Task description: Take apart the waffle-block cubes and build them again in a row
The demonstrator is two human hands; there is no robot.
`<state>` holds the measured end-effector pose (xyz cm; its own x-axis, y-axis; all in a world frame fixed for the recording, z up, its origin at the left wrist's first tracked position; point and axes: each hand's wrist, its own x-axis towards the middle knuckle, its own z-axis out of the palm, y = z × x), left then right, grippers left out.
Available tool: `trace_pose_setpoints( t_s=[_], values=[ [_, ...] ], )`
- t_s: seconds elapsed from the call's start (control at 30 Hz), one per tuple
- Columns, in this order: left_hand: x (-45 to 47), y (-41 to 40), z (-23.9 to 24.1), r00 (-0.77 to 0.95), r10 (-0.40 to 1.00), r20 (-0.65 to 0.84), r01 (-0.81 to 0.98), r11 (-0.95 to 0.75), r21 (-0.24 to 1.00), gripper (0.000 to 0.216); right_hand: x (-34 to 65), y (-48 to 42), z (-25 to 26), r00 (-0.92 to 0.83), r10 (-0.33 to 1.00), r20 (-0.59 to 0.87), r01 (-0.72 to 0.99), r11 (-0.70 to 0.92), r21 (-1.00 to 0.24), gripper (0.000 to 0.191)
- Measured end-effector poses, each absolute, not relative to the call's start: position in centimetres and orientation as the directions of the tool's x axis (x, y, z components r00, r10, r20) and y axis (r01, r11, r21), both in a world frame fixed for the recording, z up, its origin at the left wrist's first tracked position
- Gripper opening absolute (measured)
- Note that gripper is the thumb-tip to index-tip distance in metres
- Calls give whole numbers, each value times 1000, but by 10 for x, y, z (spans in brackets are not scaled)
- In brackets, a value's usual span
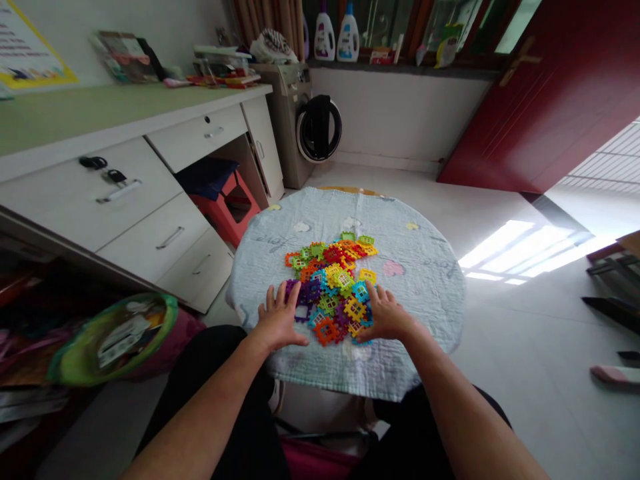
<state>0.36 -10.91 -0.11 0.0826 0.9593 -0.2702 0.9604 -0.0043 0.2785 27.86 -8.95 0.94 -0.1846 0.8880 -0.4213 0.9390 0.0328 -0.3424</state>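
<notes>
A heap of several small square plastic building tiles (pixel 333 277), in orange, yellow, green, blue and purple, lies on a round table covered by a pale blue cloth (pixel 420 293). My left hand (pixel 277 319) rests flat on the cloth at the heap's near left edge, fingers stretched out and touching the purple tiles. My right hand (pixel 385 315) lies at the near right edge, fingers spread against the blue and yellow tiles. Neither hand holds a tile.
A white desk with drawers (pixel 150 193) stands to the left, a red stool (pixel 227 203) under it. A green bag (pixel 113 340) lies on the floor at left. A washing machine (pixel 305 127) stands behind the table, a red door (pixel 540 93) at right.
</notes>
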Motion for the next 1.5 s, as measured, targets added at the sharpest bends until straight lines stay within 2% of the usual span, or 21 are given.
trace_pose_setpoints(
  t_s=[0.07,0.17,0.33,0.53,0.67,0.77,0.83,0.9,0.97,1.03,1.17,1.3,1.4,1.5],
  values=[
    [2,-115,0,87,951,-298,967,-9,254,132,274,-101,6,-169,868,-468,960,37,-278,143],
    [1,-110,-4,161,960,-230,953,-91,289,118,270,-103,1,-154,893,-422,973,63,-220,136],
    [-6,-91,-16,225,971,-75,907,-181,379,87,269,-89,-4,-201,932,-300,954,117,-275,114],
    [3,-68,-24,202,976,76,811,-210,546,70,262,-78,-6,-169,955,-243,940,82,-332,96],
    [21,-57,-25,121,977,177,707,-210,675,62,262,-71,-7,-164,971,-175,861,55,-506,90],
    [31,-53,-25,56,984,171,602,-170,780,61,261,-65,-9,-114,986,-118,738,5,-674,77],
    [35,-53,-24,51,989,141,524,-147,839,61,255,-61,-11,-31,990,-135,621,-87,-779,70],
    [39,-54,-22,86,989,123,470,-149,870,62,246,-56,-12,24,979,-201,424,-192,-885,67],
    [41,-57,-18,168,978,121,475,-188,859,67,238,-52,-12,27,964,-266,178,-266,-947,62],
    [43,-63,-15,270,957,108,556,-246,794,84,232,-49,-7,11,953,-302,-28,-302,-953,59],
    [44,-81,-15,358,934,-7,778,-294,555,131,232,-46,8,-46,956,-289,-236,-292,-927,53],
    [44,-96,-19,328,939,-100,881,-265,392,145,233,-44,21,-91,985,-145,-204,-161,-965,53],
    [43,-100,-18,294,947,-129,903,-231,362,147,234,-39,24,-111,991,-80,-122,-93,-988,59],
    [40,-99,-16,240,965,-108,917,-189,351,143,240,-33,20,-73,992,-100,-69,-105,-992,61]
  ],
)
